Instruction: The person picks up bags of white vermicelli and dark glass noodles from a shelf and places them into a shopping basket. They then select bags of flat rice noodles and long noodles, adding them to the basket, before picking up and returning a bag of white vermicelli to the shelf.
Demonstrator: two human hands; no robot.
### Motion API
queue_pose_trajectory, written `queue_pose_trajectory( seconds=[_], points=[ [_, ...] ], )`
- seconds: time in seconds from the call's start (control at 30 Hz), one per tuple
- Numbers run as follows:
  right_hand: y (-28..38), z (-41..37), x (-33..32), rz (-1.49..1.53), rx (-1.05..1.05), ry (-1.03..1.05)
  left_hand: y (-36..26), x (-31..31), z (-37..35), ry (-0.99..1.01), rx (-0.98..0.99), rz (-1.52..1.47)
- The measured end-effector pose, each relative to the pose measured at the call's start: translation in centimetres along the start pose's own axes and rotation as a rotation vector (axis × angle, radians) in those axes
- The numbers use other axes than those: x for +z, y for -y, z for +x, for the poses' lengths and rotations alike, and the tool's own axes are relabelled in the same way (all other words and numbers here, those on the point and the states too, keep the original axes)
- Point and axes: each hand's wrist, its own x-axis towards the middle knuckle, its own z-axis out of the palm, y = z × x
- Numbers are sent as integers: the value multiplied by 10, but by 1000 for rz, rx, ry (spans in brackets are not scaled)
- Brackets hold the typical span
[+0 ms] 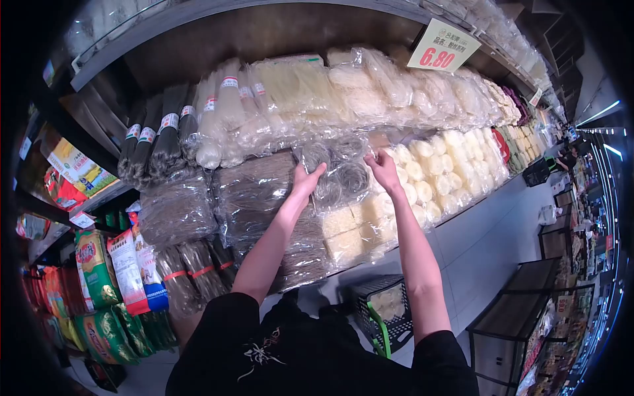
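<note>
In the middle of the shelf lies a clear plastic pack of coiled grey noodles [343, 177]. At its left edge is my left hand [308, 179], thumb apart from the fingers, which are partly hidden by the pack. My right hand [384, 170] is at the pack's upper right corner, its fingers bent together on the film. Packs of straight dark noodles [254, 188] lie to the left. To the right are packs of round cream noodle coils [432, 168], and below sits a pale yellow block pack [347, 237].
A price sign [444, 47] reading 6.80 hangs over the back row of clear noodle packs [297, 89]. Dark noodle bundles [168, 135] stand at left, above coloured bags [135, 267]. On the floor is a black basket [389, 310] with a green handle.
</note>
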Motion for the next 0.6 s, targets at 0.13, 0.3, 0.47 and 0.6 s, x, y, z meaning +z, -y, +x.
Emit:
queue_pose_trajectory(
  seconds=[0.13, 0.3, 0.47, 0.6],
  points=[
    [-5, -30, 41, -312, 15, -211, 20, -2, 37, -109, -42, 342],
    [-22, -196, 50, -183, -203, -426, 33, 12, 24, -232, 17, 282],
    [-71, -384, 20, -386, 20, -507, 18, 39, 21, -405, 57, 272],
    [-93, -499, 4, -628, 442, -494, 34, 36, 9, -420, 436, 374]
  ],
)
